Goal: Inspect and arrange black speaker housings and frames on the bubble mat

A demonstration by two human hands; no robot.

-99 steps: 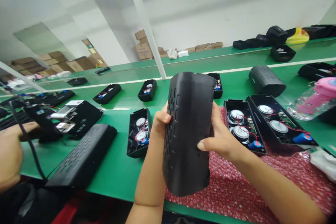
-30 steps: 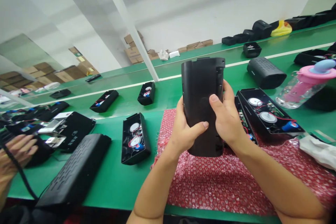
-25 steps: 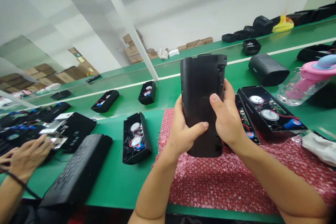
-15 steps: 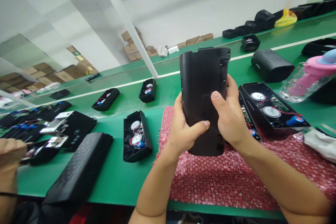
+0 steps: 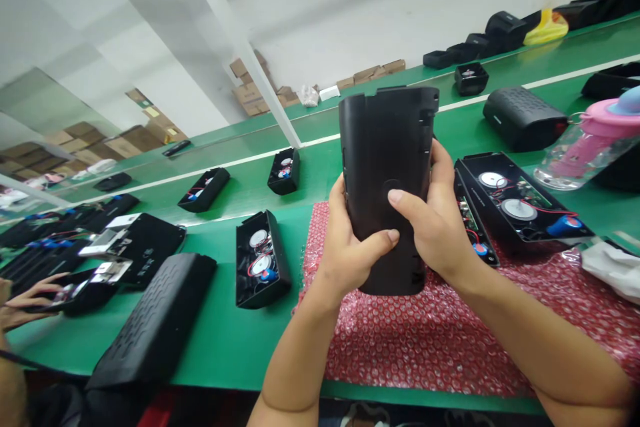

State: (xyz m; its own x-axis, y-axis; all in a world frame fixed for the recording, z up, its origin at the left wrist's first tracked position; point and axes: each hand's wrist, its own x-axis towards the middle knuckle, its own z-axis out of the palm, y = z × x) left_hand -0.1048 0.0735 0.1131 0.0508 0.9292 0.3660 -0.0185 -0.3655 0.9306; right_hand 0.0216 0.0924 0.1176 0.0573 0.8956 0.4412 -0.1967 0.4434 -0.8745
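Clamped between your left hand and right hand: one black speaker shell. Lettering on the black fixture? Too tiny.

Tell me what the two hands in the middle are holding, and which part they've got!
The left hand and right hand hold a black case by its two long sides, thumbs on the smooth face toward the camera.

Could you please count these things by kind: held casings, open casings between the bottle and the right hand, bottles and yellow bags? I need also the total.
Held casing: 1
Open casings: 2
Bottle: 1
Yellow bag: 1
Total: 5
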